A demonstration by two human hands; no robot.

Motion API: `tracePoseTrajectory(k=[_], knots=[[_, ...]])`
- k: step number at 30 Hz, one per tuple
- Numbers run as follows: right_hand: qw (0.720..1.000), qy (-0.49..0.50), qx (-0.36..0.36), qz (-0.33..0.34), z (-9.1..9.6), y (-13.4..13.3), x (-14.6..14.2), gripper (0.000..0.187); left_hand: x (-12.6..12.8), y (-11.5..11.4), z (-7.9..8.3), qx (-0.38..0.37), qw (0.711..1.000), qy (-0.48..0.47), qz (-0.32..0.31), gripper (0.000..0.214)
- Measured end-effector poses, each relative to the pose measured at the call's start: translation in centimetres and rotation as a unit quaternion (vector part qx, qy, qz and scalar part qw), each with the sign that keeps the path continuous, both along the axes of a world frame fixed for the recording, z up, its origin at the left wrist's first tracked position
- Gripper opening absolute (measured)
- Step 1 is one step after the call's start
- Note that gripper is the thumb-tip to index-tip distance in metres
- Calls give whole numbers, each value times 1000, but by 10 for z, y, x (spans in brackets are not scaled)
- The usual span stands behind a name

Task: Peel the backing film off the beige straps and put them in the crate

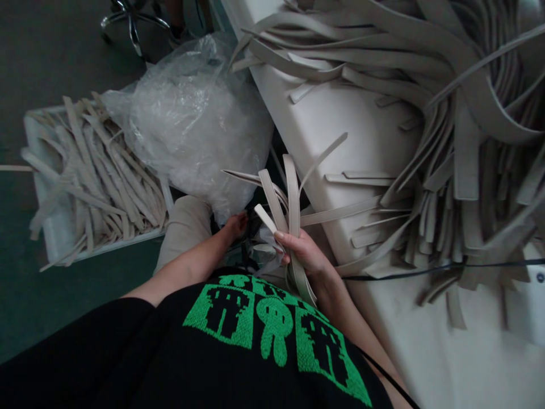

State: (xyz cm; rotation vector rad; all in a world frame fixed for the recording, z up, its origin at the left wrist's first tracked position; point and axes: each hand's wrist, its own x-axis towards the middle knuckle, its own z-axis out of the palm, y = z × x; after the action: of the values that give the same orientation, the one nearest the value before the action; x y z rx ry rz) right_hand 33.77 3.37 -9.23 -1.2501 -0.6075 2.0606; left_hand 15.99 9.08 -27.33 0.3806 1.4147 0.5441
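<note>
My right hand is closed around a small bunch of pale grey flat strips in front of my body. Their upper ends fan out above the thumb, and the lower parts loop down below the wrist. My left hand is low beside my knee, close to the bottom of a clear plastic bag. Its fingers are dark and partly hidden, so whether they grip anything is unclear. Some whitish film hangs between the two hands.
On the right, a white table carries a big heap of long grey strips, with a dark cord across it. A white crate full of strips is at left. A chair base and another person's foot show behind.
</note>
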Motion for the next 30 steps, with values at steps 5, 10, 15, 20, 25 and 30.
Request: tracePoseTrajectory(k=[5,10,15,20,25,30], knots=[[1000,-7,17,4,0,0,-1,44,-9,3,23,-37,999,0,-10,27],[999,-17,32,2,-3,-3,-3,39,-45,-13,75,-9,999,-37,6,23],[999,-21,22,-9,-1,-6,-6,41,-84,-59,134,-10,987,-128,99,14],[1000,3,20,4,6,-9,-12,39,-104,-101,196,166,973,-156,-46,23],[997,64,45,28,22,-8,-23,37,-124,-98,226,511,797,153,-283,17],[990,115,63,49,38,-6,-35,42,-139,-84,233,664,694,205,-189,21]])
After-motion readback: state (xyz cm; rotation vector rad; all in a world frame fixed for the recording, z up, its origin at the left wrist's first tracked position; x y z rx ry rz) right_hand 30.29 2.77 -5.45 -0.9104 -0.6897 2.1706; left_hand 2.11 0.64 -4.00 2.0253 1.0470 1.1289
